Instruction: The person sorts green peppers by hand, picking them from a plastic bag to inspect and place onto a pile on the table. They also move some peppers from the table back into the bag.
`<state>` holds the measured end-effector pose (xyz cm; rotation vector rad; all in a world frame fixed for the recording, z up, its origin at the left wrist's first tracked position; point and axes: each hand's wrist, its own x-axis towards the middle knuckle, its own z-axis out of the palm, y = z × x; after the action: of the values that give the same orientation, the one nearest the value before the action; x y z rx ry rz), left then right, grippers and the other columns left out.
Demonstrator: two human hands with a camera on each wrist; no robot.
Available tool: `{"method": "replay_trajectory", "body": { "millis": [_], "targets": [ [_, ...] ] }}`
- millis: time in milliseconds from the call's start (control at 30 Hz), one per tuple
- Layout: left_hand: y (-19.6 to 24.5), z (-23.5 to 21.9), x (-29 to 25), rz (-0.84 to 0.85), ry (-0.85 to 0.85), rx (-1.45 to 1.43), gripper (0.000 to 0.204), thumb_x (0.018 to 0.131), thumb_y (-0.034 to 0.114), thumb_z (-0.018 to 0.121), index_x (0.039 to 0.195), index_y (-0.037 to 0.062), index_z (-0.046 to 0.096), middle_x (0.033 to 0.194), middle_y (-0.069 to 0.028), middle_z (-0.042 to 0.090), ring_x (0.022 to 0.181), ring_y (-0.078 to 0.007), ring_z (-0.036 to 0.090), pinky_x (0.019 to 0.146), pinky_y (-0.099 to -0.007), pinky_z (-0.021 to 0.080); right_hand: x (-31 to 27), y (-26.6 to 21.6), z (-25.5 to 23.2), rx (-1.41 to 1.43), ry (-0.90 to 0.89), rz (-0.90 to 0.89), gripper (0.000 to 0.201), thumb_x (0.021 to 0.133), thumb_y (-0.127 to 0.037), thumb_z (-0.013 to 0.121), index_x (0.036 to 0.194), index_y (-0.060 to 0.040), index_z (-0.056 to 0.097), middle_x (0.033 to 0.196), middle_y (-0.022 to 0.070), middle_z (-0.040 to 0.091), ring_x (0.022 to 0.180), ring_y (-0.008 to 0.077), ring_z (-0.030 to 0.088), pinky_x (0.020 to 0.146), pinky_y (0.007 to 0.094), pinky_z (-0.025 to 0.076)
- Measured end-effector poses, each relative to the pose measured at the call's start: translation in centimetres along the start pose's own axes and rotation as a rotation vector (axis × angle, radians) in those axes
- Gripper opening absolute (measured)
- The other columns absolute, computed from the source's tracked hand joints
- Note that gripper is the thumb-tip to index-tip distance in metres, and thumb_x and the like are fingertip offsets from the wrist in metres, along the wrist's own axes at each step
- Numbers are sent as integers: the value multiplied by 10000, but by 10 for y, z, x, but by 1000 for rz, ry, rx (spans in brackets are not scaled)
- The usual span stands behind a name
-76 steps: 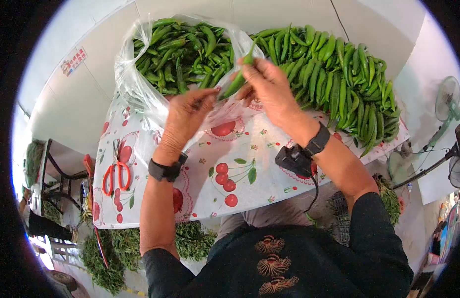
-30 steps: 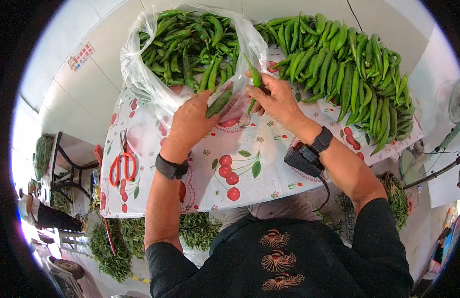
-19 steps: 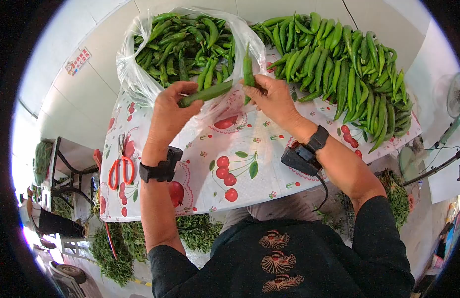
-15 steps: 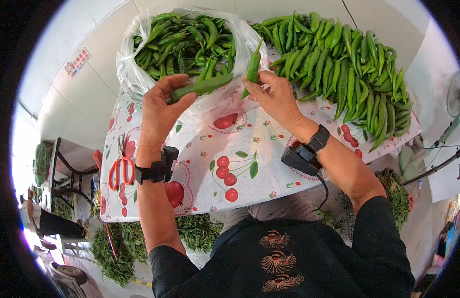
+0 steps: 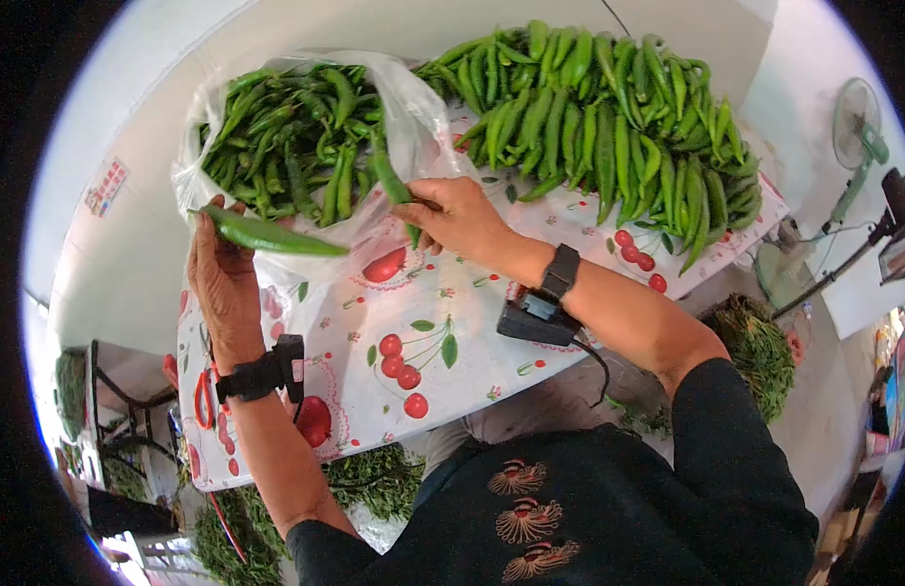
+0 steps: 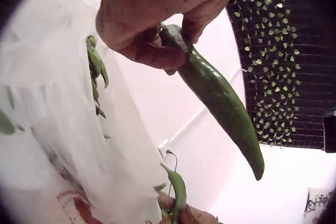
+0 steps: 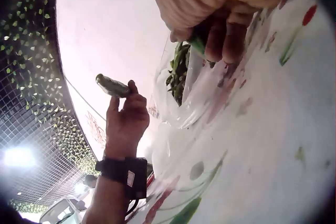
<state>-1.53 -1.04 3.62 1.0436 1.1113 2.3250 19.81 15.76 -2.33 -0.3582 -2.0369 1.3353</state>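
Note:
A long green chili pepper [image 5: 277, 234] is pinched at one end by my left hand [image 5: 223, 285], held level in front of the bag's left side. In the left wrist view that pepper [image 6: 220, 98] slants down from thumb and fingers, its whole length showing. My right hand [image 5: 462, 220] grips a smaller, curved chili pepper [image 5: 388, 176] upright at the bag's near right edge; the right wrist view shows only a sliver of this pepper [image 7: 198, 43] behind the fingers. The clear plastic bag [image 5: 418, 107] stands with its mouth wide, filled with many green chili peppers [image 5: 287, 137].
A big heap of green chili peppers [image 5: 609, 127], laid in rows, covers the table's back right. Orange-handled scissors [image 5: 205, 398] lie at the left, partly behind the left wrist. The tablecloth [image 5: 472, 332] has a cherry print. A fan [image 5: 856, 122] stands at the right.
My left hand has picked up the larger pepper and carried it left, away from my right hand. The right hand keeps its small pepper. The head view has turned rightward.

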Motion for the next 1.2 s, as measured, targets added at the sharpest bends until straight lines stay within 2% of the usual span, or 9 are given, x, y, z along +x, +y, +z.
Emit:
{"method": "replay_trajectory", "body": {
  "millis": [67,167,333,467,700,767,833,1000,1200],
  "targets": [
    [-7,5,-3,-59,15,-20,341,950,248,515,1143,-30,558,986,-124,645,898,-165,614,746,-298,519,-1,3,0,41,15,-23,189,871,-165,605,805,12,598,605,69,609,474,120,579,459,270,462],
    [-12,11,-7,-143,-106,66,350,959,249,490,1180,-17,547,1005,-132,643,925,-194,614,775,-331,526,2,6,2,53,24,-50,147,864,-139,599,855,8,602,599,54,602,485,118,582,477,269,476],
    [-12,22,-14,-218,-170,174,362,961,277,489,1211,20,539,1006,-110,651,839,-117,616,666,-247,503,-3,0,1,104,-13,-12,134,862,-116,600,907,10,612,613,41,603,496,108,595,459,265,476],
    [-13,23,-15,-357,-242,364,358,960,236,493,1235,7,509,1012,-114,651,830,-119,623,583,-204,494,0,3,1,125,-9,-20,138,870,-109,590,907,22,615,617,51,609,471,116,589,432,255,467],
    [-16,31,-21,-300,-341,520,364,915,167,557,1232,-4,508,1060,-111,638,867,-130,618,625,-221,510,0,2,-3,78,19,-98,193,862,-152,612,953,15,643,622,42,612,485,102,584,465,249,478],
    [-14,31,-22,-306,-331,449,371,899,146,569,1241,14,507,1075,-103,633,893,-143,609,651,-252,525,0,-1,-3,-17,-11,-41,229,853,-179,629,991,2,653,655,35,625,506,87,579,477,247,478],
    [-7,34,-24,-338,-391,388,383,903,145,566,1256,16,490,1065,-102,631,893,-143,608,638,-253,533,-1,-2,-1,25,-29,19,218,854,-170,631,993,-4,658,680,24,632,528,65,573,474,233,472],
    [-4,36,-26,-360,-468,257,406,927,183,539,1299,44,455,1127,-121,615,964,-173,608,653,-265,517,-3,-6,1,103,-57,13,217,863,-130,623,1041,-10,657,679,12,632,534,53,577,471,213,477],
    [-3,37,-26,-377,-510,184,418,930,168,525,1306,14,425,1175,-134,593,1026,-217,605,676,-280,528,-2,-3,3,87,-86,-27,234,861,-85,624,1083,-17,648,699,20,647,567,64,615,472,207,491]
  ]
}}
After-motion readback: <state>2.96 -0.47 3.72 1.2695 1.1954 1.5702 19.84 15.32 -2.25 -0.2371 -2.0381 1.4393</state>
